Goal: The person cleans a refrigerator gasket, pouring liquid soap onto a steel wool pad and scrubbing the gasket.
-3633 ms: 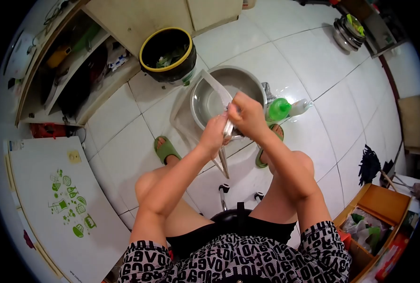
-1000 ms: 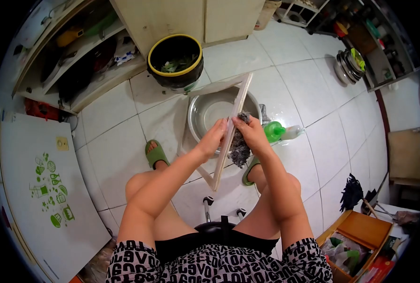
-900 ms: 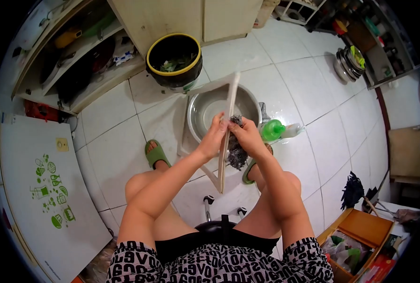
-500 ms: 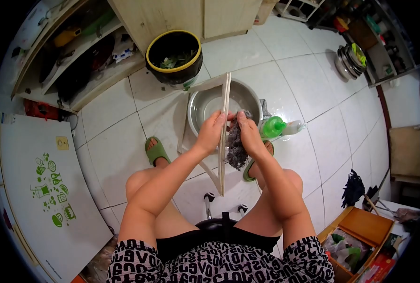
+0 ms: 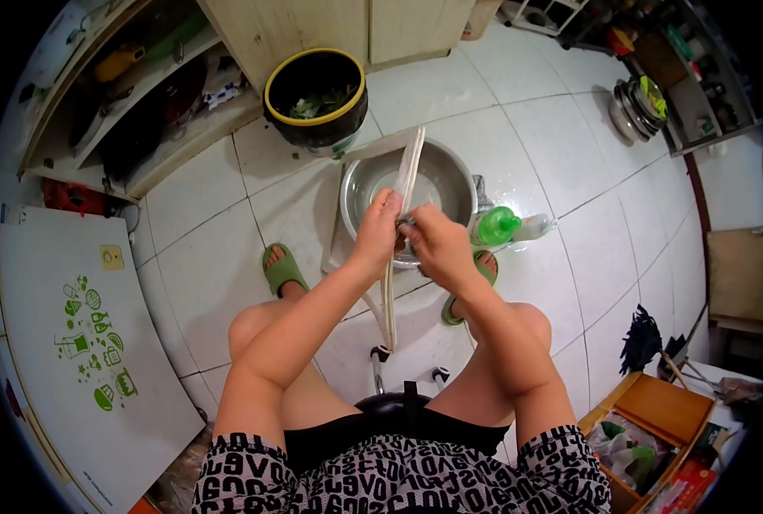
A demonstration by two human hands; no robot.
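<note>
A whitish rectangular frame (image 5: 413, 163) stands on edge above a metal basin (image 5: 455, 182) on the floor. My left hand (image 5: 378, 230) is closed round the frame's near bar. Beside it, my right hand (image 5: 437, 246) has its fingers bent against the same bar. Most of the grey scrubbing cloth seen earlier is hidden by my right hand; only a small dark bit shows at the fingertips. Right of the basin are a green bottle (image 5: 497, 224) and a clear bottle (image 5: 536, 227).
A black bin with a yellow rim (image 5: 315, 127) stands beyond the basin. To the left are a white fridge (image 5: 90, 343) and open shelves (image 5: 154, 111). Stacked bowls (image 5: 636, 110) sit at the upper right. An open wooden drawer (image 5: 664, 411) is at the lower right, near a dark mop head (image 5: 640, 340).
My right hand has turned over and curled toward the bar, and the grey cloth that hung below it is now mostly out of sight. The frame has tilted slightly.
</note>
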